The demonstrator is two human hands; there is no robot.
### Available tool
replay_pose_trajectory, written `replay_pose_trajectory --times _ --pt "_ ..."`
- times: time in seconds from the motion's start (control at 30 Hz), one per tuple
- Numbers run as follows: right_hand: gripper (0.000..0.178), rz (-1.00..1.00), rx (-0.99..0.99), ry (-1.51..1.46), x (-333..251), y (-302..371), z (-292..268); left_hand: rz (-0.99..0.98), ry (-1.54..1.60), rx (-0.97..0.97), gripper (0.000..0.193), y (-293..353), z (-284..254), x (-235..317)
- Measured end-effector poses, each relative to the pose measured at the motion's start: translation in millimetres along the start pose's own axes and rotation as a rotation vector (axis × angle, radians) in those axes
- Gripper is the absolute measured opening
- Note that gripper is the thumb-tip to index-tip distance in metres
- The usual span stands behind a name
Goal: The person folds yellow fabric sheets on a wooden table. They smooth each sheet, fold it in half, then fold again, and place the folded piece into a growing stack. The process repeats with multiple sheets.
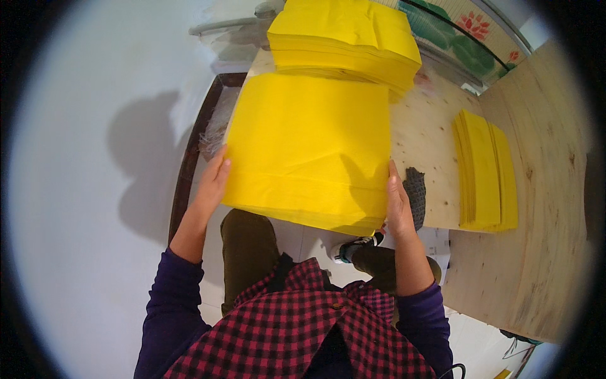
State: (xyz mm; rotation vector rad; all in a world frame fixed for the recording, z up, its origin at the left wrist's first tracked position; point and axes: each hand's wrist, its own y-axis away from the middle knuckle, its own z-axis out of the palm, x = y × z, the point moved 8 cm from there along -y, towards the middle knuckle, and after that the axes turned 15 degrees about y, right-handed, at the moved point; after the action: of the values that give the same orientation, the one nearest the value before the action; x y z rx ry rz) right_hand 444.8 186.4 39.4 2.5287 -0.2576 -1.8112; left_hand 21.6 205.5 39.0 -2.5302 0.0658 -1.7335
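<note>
A squared stack of yellow, cloth-like sheets (pixel 309 145) lies in front of me, its near edge reaching past the table's front. Against its left side presses my left hand (pixel 216 177), with the fingers partly hidden at the edge. My right hand (pixel 398 202) clasps the opposite side near the front corner, thumb up along the edge. The two hands grip the stack between them. A faint crease crosses the top sheet near its front, and a hand's shadow falls on the right part. Directly behind stands a taller pile of the same yellow sheets (pixel 341 28).
Narrower folded yellow bundles (pixel 486 174) lie at right on the wooden table (pixel 435 139). A dark grey textured cloth (pixel 415 192) sits beside my right hand. A white wall (pixel 82 189) bounds the left, a wooden panel (pixel 536 126) the right. A flower-painted panel (pixel 461 35) stands at the back.
</note>
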Motion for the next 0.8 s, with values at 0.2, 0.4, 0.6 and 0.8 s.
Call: replay_pose_trajectory --times 0.2,0.4,0.6,0.8 --pt "0.060 0.004 0.030 -0.013 12.8 12.4 -20.0 0.189 -0.253 0.067 0.043 0.8 3.2 43.2" --pt "0.056 0.084 0.091 -0.034 16.5 45.5 -23.1 0.407 -0.206 -0.249 0.041 -6.2 93.4 104.2" --pt "0.065 0.153 0.087 0.162 21.7 41.6 -13.3 0.473 -0.188 -0.512 0.041 -7.0 196.8 135.5" --pt "0.067 0.033 0.008 0.211 12.3 33.4 -2.0 0.445 -0.056 -0.546 0.039 -8.4 231.7 133.0"
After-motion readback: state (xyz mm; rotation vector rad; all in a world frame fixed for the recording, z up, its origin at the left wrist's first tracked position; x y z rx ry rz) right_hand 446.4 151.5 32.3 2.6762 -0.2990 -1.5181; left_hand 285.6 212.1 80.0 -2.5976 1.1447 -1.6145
